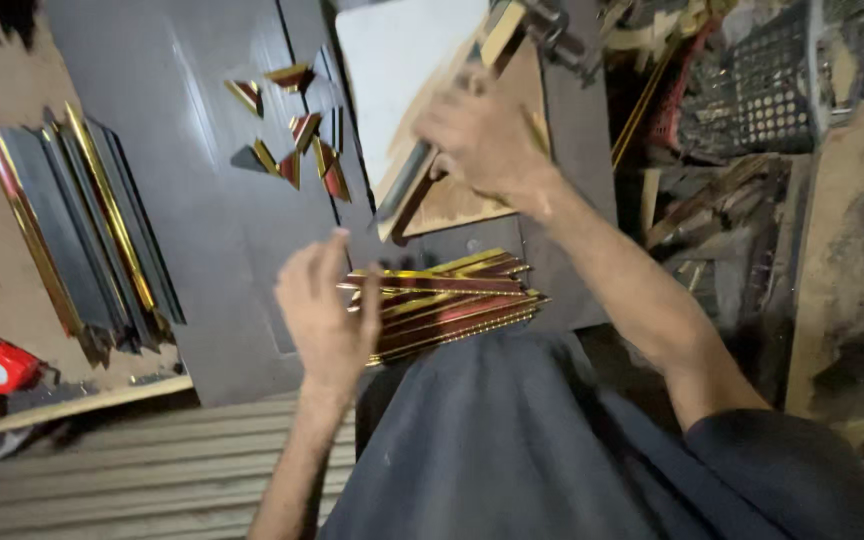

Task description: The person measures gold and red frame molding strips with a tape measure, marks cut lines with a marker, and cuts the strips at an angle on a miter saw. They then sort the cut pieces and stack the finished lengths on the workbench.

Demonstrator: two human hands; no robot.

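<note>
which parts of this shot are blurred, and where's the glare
Head view: right hand and the strip it grips are motion-smeared; left hand softer too; glare glints off the gold-edged stack; right-side clutter sits in dim shadow.

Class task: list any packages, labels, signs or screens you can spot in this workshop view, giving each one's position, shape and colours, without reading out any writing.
Red object: far left edge, beside the stack of grey and gold strips; small, rounded, red with a round white patch, possibly a label.
No packages, signs or screens are visible.
</note>
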